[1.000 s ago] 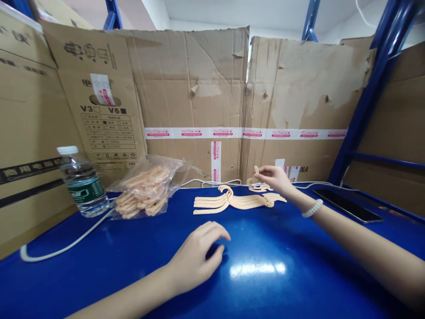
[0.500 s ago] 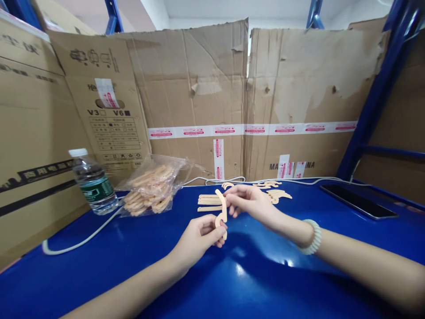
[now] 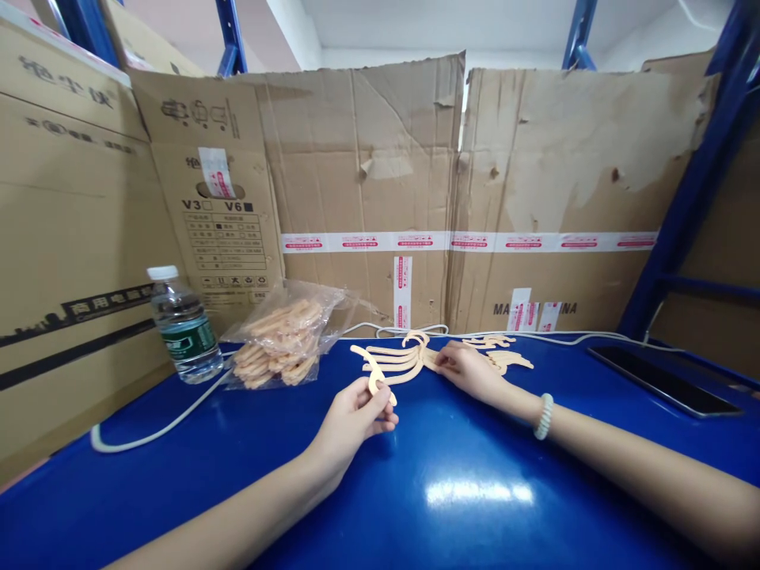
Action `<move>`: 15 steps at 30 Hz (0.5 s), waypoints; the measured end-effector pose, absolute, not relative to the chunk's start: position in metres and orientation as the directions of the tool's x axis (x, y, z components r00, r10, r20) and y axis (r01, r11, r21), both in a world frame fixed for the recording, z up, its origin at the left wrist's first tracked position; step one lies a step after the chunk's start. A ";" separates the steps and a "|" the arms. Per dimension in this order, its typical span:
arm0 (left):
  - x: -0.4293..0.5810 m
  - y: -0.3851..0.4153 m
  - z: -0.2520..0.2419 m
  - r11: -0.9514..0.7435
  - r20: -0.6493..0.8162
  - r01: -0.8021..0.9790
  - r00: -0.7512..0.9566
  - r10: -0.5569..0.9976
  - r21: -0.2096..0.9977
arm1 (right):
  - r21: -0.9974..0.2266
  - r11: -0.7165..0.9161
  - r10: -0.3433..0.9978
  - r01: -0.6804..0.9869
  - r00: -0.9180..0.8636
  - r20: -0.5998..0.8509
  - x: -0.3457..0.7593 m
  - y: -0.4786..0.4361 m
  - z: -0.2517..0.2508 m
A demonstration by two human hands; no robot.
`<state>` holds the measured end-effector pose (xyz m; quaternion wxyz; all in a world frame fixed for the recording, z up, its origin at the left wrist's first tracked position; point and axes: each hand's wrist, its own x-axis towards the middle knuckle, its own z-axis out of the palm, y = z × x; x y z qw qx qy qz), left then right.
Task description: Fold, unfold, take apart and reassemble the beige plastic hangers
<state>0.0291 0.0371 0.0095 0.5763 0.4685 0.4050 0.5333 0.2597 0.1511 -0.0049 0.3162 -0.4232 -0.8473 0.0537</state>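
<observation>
My left hand [image 3: 356, 412] pinches a curved beige hanger piece [image 3: 374, 370] above the table. Its narrow arm points up and left, and a hooked part shows at my fingers. Farther back, my right hand [image 3: 466, 368] has its fingers closed on the end of a beige hanger piece [image 3: 431, 361], part of which they hide. Left of those fingers, several beige hanger pieces [image 3: 389, 360] lie side by side on the blue table [image 3: 332, 507], with hooks [image 3: 417, 339] at their far right. More beige pieces [image 3: 509, 361] lie just beyond my right hand.
A clear plastic bag [image 3: 285, 332] full of beige pieces stands at the back left, beside a water bottle [image 3: 187, 332]. A black phone [image 3: 662, 381] lies at the right. White cable [image 3: 160, 439] runs along the table's left and back. Cardboard panels [image 3: 368, 190] wall off the back.
My right hand has moved away from the piece in my left hand, back to the row of pieces. My left hand keeps its piece, now tilted left. The view has shifted slightly.
</observation>
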 end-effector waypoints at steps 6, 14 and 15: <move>0.024 0.041 0.007 0.006 0.016 -0.286 0.073 0.997 0.958 | -0.363 0.638 0.745 0.679 -0.425 0.514 0.257 0.149 -0.004; 0.021 0.046 0.006 -0.009 0.019 -0.405 0.021 1.000 0.914 | -0.446 0.702 0.699 0.555 -0.416 0.582 0.281 0.106 0.011; 0.021 0.046 0.006 -0.003 0.016 -0.417 0.028 0.999 0.909 | -0.446 0.707 0.692 0.549 -0.405 0.598 0.284 0.099 0.012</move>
